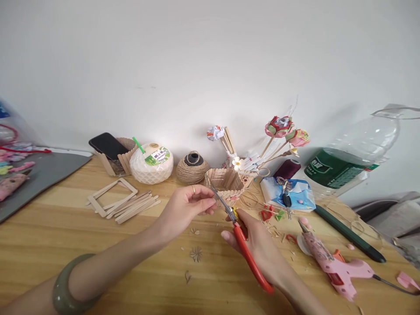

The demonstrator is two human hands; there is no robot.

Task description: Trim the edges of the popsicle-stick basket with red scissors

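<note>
My right hand [259, 243] grips red-handled scissors [248, 258], their metal blades pointing up and left. Close to the blade tips, my left hand [183, 205] has thumb and fingers pinched together; whatever is between them is too small to make out. Just behind the blades stands a small box made of wooden craft sticks [226, 180]. On the table below my left hand lie a small flower-like shape of thin brown strands [196, 253], a similar partial one [194, 232] and a little loop [187, 276].
Craft sticks [138, 208] and a stick frame [98, 205] lie left. Behind are a coconut [151, 168], a twine ball [193, 169] and paper flowers [278, 127]. To the right are a pink glue gun [341, 271], a dark green pen-like rod [349, 234] and a large bottle [341, 166].
</note>
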